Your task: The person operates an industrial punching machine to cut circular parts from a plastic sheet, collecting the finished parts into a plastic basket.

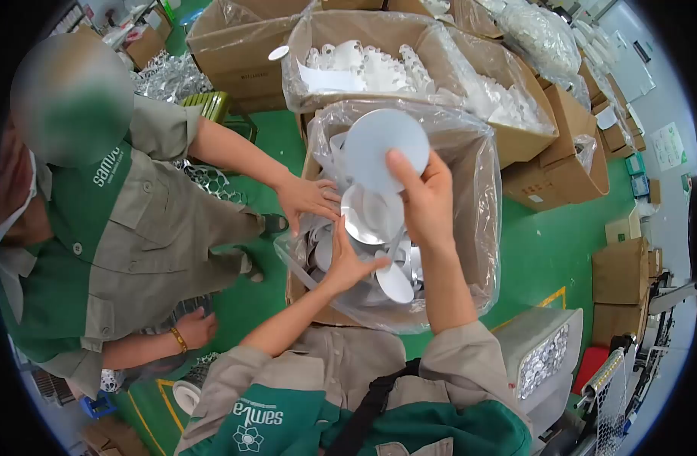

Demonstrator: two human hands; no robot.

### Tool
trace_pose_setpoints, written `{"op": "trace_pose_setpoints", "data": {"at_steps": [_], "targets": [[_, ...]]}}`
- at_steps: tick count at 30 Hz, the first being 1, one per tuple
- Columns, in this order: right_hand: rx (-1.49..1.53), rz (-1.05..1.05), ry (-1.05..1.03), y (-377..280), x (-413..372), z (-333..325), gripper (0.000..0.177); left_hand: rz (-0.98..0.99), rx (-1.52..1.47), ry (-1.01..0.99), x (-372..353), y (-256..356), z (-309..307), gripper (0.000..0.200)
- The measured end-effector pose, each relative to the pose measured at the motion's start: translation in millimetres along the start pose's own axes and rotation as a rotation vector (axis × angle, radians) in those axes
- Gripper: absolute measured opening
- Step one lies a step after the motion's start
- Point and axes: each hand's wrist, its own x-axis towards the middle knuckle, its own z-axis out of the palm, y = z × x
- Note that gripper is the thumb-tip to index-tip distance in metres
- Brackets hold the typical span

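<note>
Your right hand [426, 190] pinched one white disc [377, 144] above the lined carton [478, 228]; your left hand [345, 264], thumb and fingers spread, touched one silver dish [373, 214]. One co-worker's hand [307, 199] was at that dish's edge.

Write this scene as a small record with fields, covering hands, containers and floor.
right hand: holds a white disc, thumb on its face
left hand: at the rim of a shiny dish; grip unclear
co-worker's hand: at the same dish
container: plastic-lined cardboard box with loose pieces
behind: another lined box with white parts
floor: green
</note>
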Motion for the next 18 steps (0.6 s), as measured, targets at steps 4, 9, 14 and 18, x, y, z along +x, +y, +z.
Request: {"op": "trace_pose_setpoints", "data": {"at_steps": [4,9,14,18], "targets": [[0.041,-0.075,0.058,-23.1,-12.2,-20.2,0.028,-0.125,-0.196,0.051,41.4,-3.1,-4.2,0.041],[0.076,0.048,0.192,12.5,-9.4,-97.3,0.030,-0.028,-0.004,0.103,62.3,-40.4,-22.0,0.017],[-0.147,0.270,0.220,90.1,-49.9,-186.5,0.034,-0.411,-0.455,0.270,71.4,-93.0,-34.8,0.019],[-0.269,0.460,0.254,160.6,-104.6,-263.4,0.035,-0.575,-0.597,0.222,43.5,-112.9,-59.3,0.025]]}}
